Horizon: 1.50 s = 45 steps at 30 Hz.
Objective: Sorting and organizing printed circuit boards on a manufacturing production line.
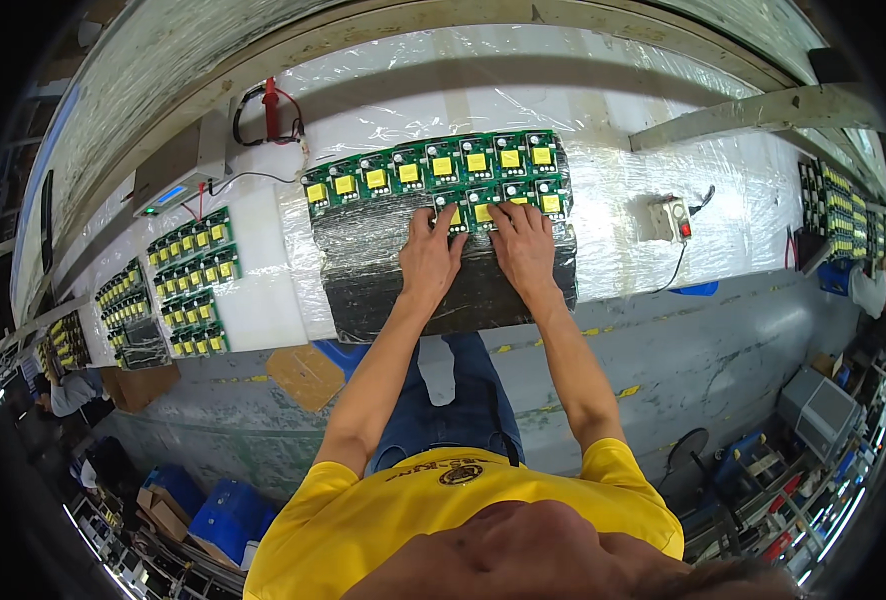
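Note:
Two rows of green circuit boards, each with a yellow block-shaped part, lie on a black film-wrapped pad. The back row spans the pad, while the nearer row fills only its right part. My left hand is closed with fingers and thumb at a circuit board in the nearer row. Close beside it on the right, my right hand has its thumb and bent fingers at the neighbouring circuit board. My fingers partly cover the boards under them.
More boards stand in groups on the white film-covered table to the left. A metal box with a small display and a red-handled tool lie at the back left. A switched socket sits right of the pad.

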Tool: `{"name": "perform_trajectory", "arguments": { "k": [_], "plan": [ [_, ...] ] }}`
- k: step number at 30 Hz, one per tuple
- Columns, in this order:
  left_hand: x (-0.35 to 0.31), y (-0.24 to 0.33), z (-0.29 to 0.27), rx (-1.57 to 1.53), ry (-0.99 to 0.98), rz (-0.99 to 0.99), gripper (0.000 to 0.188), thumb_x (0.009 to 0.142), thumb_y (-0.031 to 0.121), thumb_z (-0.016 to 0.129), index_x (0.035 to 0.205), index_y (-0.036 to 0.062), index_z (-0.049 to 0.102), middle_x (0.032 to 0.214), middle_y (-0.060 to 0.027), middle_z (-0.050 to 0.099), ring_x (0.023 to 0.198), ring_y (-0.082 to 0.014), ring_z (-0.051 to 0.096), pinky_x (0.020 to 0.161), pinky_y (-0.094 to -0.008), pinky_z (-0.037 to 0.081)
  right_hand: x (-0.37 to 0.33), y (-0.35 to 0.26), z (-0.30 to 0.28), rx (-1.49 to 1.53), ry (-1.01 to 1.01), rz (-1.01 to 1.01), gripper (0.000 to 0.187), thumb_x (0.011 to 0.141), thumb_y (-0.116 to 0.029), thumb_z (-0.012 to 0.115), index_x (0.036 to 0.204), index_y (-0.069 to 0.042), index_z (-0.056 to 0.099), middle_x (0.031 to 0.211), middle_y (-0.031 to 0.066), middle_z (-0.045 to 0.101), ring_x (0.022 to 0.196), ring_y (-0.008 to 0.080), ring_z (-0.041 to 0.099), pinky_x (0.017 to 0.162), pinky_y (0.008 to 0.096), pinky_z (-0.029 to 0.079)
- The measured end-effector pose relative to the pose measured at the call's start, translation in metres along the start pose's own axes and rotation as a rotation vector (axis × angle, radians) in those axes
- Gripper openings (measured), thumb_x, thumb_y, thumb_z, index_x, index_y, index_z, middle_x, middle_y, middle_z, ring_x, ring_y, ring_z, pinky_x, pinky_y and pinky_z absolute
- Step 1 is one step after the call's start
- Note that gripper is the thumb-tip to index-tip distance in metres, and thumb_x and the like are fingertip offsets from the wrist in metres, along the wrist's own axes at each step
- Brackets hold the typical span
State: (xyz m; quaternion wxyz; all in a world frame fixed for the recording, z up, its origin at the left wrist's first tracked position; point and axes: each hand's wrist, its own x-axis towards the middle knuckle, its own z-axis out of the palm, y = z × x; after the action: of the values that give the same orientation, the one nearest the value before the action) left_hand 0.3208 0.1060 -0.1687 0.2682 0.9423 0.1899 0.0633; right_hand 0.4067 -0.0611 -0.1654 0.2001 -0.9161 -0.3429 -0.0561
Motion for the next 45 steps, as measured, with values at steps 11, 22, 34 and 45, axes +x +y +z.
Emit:
{"name": "perform_trajectory", "arguments": {
  "k": [11, 22, 34, 45],
  "plan": [
    [-0.007, -0.003, -0.003, -0.026, -0.055, -0.049, 0.060, 0.094, 0.022, 0.078, 0.152, 0.0209, 0.061, 0.139, -0.0123, 0.056, 0.105, -0.0351, 0.069, 0.080, -0.0453, 0.061, -0.008, -0.018, 0.008, 0.057, 0.022, 0.026, 0.055, 0.086, -0.008, 0.081, 0.139, -0.009, 0.069, 0.138, 0.0101, 0.066, 0.121, 0.0331, 0.064, 0.104, 0.0446, 0.050],
    [-0.101, -0.161, -0.135, -0.252, 0.205, -0.519, 0.024, 0.099, 0.016, 0.075, 0.122, 0.0080, 0.076, 0.099, -0.0066, 0.077, 0.076, -0.0223, 0.071, 0.070, -0.0340, 0.058, 0.008, -0.210, 0.054, 0.379, -0.138, -0.038, 0.031, 0.098, -0.015, 0.077, 0.129, -0.013, 0.075, 0.117, 0.0050, 0.074, 0.093, 0.0294, 0.074, 0.078, 0.0390, 0.059],
    [-0.046, -0.486, -0.244, 0.223, 0.240, -0.388, 0.032, 0.098, 0.022, 0.074, 0.129, 0.0118, 0.074, 0.119, -0.0096, 0.070, 0.100, -0.0381, 0.069, 0.084, -0.0479, 0.058, 0.149, -0.488, 0.277, 0.101, -0.301, -0.306, 0.025, 0.096, -0.025, 0.071, 0.115, -0.010, 0.074, 0.110, 0.0132, 0.068, 0.083, 0.0348, 0.073, 0.068, 0.0479, 0.057],
    [-0.065, -0.461, -0.247, 0.105, 0.323, -0.230, 0.023, 0.094, 0.019, 0.077, 0.115, 0.0092, 0.077, 0.109, -0.0102, 0.073, 0.085, -0.0331, 0.069, 0.075, -0.0430, 0.057, 0.107, -0.437, 0.210, 0.308, -0.159, -0.251, 0.022, 0.093, -0.011, 0.067, 0.115, -0.010, 0.073, 0.109, 0.0114, 0.064, 0.090, 0.0333, 0.069, 0.080, 0.0436, 0.057]
  ]
}}
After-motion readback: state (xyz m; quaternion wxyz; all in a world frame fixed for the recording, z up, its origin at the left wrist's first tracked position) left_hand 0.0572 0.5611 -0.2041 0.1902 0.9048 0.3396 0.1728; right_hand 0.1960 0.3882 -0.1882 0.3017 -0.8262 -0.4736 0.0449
